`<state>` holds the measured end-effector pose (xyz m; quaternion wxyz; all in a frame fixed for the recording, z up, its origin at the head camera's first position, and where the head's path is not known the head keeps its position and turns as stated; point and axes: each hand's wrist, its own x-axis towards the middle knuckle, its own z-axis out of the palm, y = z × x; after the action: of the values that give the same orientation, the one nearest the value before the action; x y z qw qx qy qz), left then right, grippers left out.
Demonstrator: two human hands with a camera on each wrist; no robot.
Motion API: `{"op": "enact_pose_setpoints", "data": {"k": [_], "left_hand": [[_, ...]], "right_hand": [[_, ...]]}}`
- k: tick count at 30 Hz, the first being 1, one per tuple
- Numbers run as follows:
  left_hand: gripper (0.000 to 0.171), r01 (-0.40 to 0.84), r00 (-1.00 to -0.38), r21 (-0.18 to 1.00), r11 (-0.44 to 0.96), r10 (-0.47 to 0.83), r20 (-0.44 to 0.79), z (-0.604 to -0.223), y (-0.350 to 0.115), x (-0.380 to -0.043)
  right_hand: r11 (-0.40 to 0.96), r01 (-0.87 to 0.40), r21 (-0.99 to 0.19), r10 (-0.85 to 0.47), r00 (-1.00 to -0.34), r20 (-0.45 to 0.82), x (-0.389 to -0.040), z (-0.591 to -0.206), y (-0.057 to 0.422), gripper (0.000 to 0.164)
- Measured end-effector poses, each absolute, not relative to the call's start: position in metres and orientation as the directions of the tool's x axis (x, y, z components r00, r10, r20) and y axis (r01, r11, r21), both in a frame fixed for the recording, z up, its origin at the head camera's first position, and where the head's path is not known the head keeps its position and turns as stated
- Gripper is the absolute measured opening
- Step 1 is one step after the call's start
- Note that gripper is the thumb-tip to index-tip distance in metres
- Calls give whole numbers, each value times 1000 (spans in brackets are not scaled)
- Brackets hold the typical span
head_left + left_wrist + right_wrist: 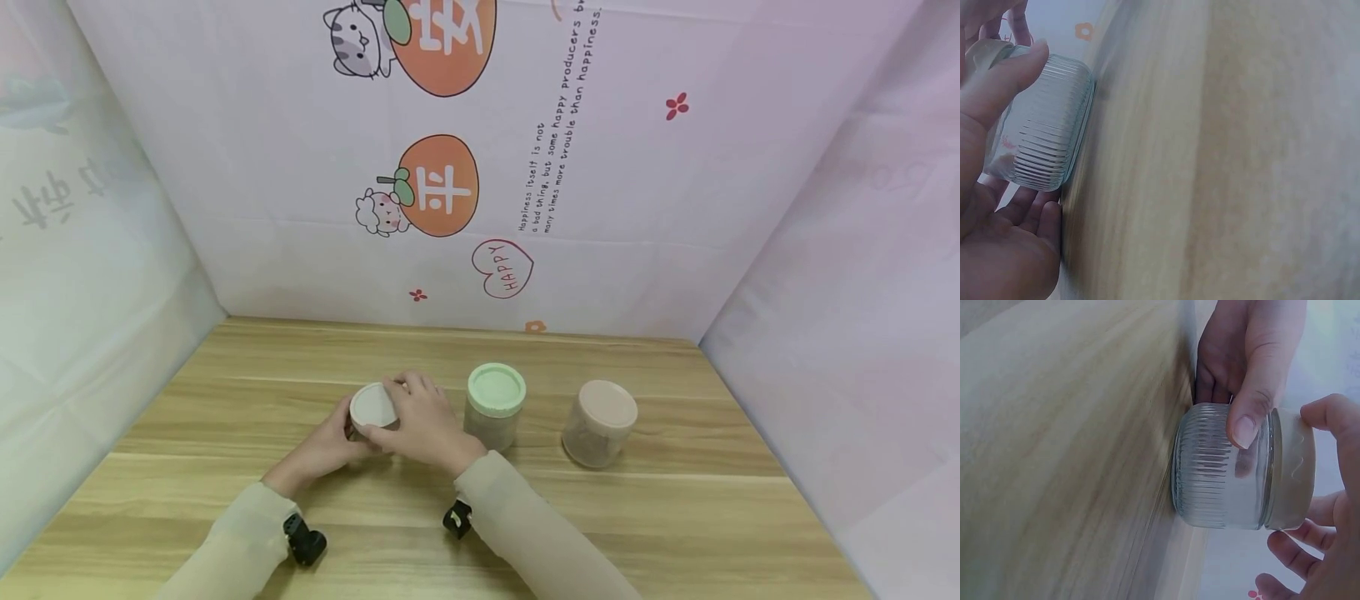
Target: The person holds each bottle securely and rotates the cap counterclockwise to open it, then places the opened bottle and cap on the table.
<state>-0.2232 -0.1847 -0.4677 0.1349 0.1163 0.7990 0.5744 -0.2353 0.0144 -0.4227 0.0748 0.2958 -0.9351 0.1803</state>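
Note:
A ribbed clear glass jar (pixel 1213 472) stands on the wooden table, its off-white lid (pixel 372 405) sitting over the mouth. My left hand (pixel 330 447) grips the glass body, thumb along its near side and fingers round the far side. From the right, my right hand (pixel 426 423) holds the lid by its edge, with thumb and fingers spread round the rim. In the right wrist view, the lid (pixel 1294 470) lies level against the top of the glass, and the left thumb presses the ribbed wall just below it.
To the right of the hands stands a jar with a pale green lid (pixel 496 390). Farther right is another jar with a beige-pink lid (pixel 607 405). Printed white cloth (pixel 600 275) rises along the table's back edge, with more cloth on both sides.

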Motion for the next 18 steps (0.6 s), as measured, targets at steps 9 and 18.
{"op": "enact_pose_setpoints", "data": {"k": [9, 18], "left_hand": [[100, 39, -932, 952, 303, 355, -75, -466, -184, -223], [100, 59, -931, 948, 314, 361, -61, -464, -184, -222]], "right_hand": [[707, -596, -382, -562, -801, 209, -234, -419, 16, 74], [657, -615, -437, -612, -773, 168, -237, -420, 16, 75]]}}
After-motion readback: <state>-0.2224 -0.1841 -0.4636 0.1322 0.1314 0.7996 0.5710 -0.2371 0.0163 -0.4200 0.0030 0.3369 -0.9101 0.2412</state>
